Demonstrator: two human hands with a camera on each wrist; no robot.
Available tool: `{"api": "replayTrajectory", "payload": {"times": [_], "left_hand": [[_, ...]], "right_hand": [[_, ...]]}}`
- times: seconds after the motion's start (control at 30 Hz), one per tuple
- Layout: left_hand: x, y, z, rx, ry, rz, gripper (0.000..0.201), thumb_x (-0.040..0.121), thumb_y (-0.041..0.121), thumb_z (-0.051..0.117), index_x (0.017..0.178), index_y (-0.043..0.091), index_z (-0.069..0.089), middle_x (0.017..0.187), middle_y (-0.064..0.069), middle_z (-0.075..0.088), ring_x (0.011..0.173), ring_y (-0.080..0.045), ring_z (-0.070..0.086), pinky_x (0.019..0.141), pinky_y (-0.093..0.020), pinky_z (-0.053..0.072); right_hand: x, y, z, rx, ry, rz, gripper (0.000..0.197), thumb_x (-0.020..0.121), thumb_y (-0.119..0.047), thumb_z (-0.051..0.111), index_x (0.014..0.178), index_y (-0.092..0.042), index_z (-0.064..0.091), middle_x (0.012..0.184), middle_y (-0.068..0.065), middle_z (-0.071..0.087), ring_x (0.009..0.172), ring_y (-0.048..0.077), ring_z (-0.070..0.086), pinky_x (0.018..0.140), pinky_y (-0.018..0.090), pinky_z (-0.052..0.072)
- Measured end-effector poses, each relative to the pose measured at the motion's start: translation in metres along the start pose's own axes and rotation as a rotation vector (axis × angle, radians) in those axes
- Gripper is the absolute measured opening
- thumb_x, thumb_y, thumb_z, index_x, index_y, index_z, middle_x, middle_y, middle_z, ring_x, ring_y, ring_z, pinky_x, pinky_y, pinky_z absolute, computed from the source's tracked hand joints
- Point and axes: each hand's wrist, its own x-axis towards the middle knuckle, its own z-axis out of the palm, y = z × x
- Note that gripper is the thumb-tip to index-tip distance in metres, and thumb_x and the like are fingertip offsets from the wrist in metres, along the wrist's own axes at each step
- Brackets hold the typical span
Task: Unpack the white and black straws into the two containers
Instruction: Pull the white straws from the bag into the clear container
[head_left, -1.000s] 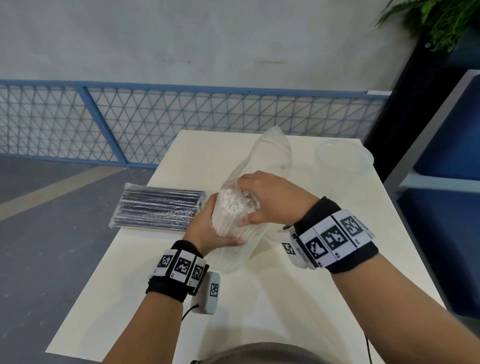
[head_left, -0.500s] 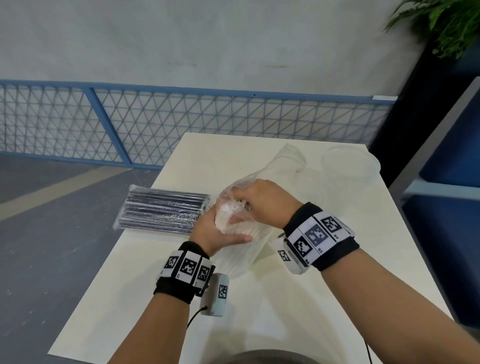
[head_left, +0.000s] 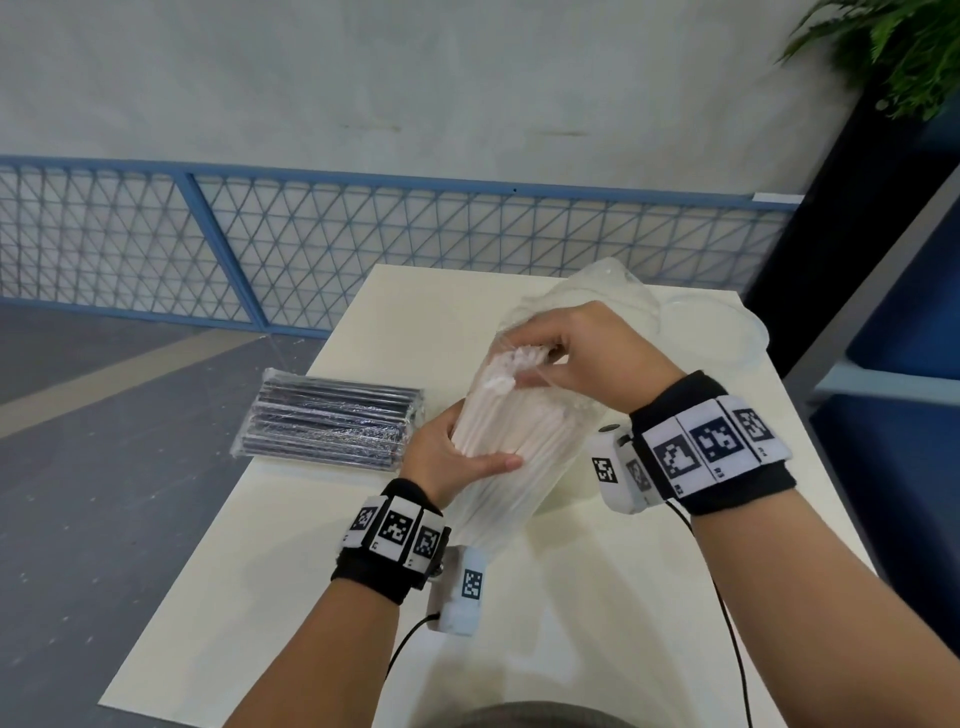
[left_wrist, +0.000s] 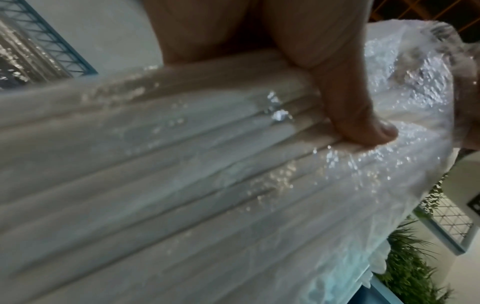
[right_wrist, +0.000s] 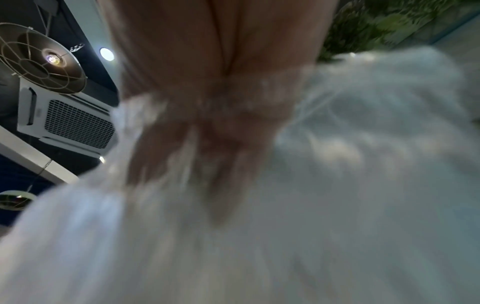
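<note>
Bare forearms; black wristbands (head_left: 727, 457) carrying 3 white coded tags each; white wrist cameras (head_left: 462, 592), thin black cables.

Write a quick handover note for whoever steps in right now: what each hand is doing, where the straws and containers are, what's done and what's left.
Left hand grips the middle of the white straw pack, held tilted above the table.
Right hand pinches the wrap at the pack's top end, where the straw tips show.
Black straw pack lies sealed on the table's left edge.
Two clear containers sit at the far right, with no straws visible in them.
Done: white pack being opened.
Left: empty the white straws, open the black pack, fill both containers.
</note>
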Motion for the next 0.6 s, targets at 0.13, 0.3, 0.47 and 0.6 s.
{"api": "replayTrajectory", "payload": {"times": [0.13, 0.3, 0.47, 0.6], "left_hand": [[-0.004, -0.007, 0.000, -0.004, 0.002, -0.001, 0.049, 0.055, 0.016, 0.087, 0.089, 0.033, 0.055, 0.085, 0.014, 0.064, 0.085, -0.011, 0.064, 0.069, -0.016, 0.052], [-0.006, 0.000, -0.002, 0.048, 0.022, 0.036, 0.065, 0.054, 0.024, 0.088, 0.106, 0.027, 0.050, 0.097, 0.009, 0.062, 0.101, -0.020, 0.062, 0.079, -0.024, 0.051], [-0.009, 0.020, 0.002, 0.142, 0.029, 0.090, 0.090, 0.054, 0.028, 0.088, 0.129, 0.017, 0.039, 0.113, 0.011, 0.051, 0.114, -0.012, 0.049, 0.088, -0.017, 0.037], [-0.010, 0.023, 0.005, 0.145, 0.056, 0.075, 0.095, 0.053, 0.027, 0.089, 0.133, 0.018, 0.038, 0.112, 0.009, 0.051, 0.110, -0.011, 0.049, 0.090, -0.023, 0.037]], "right_hand": [[-0.002, 0.003, -0.013, 0.033, 0.039, 0.036, 0.029, 0.075, -0.017, 0.074, 0.104, -0.022, 0.070, 0.100, -0.005, 0.071, 0.087, 0.014, 0.065, 0.083, 0.035, 0.053], [-0.012, 0.001, 0.024, 0.501, 0.213, 0.191, 0.057, 0.077, -0.010, 0.073, 0.123, -0.024, 0.042, 0.104, -0.009, 0.056, 0.086, 0.009, 0.063, 0.081, 0.029, 0.055], [-0.014, -0.006, 0.065, 0.595, 0.247, 0.330, 0.061, 0.073, -0.018, 0.077, 0.120, -0.015, 0.039, 0.101, -0.001, 0.061, 0.092, 0.016, 0.061, 0.081, 0.029, 0.051], [-0.007, -0.012, 0.078, 0.621, 0.365, 0.326, 0.036, 0.082, -0.014, 0.068, 0.113, -0.007, 0.049, 0.096, -0.001, 0.062, 0.094, 0.018, 0.060, 0.085, 0.028, 0.047]]}}
